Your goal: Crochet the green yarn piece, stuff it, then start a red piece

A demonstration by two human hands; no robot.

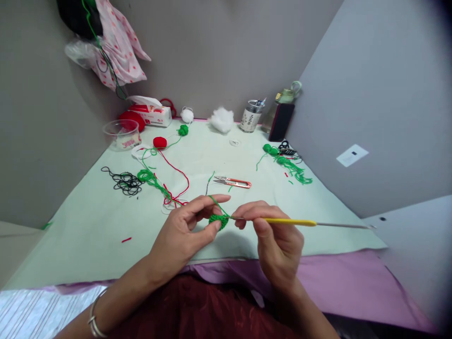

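My left hand [183,230], at the lower center of the frame, pinches the green crocheted piece [221,219] between thumb and fingers. My right hand [278,238], just right of it, grips the yellow-handled hook [291,221] — 1 end at the piece, the other pointing toward the frame's right edge. The green strand [219,206] runs from my left index finger to the hook. On the counter [201,153], the thread snips [229,180] lie at center; the red yarn ball [160,142] sits left of upper center.
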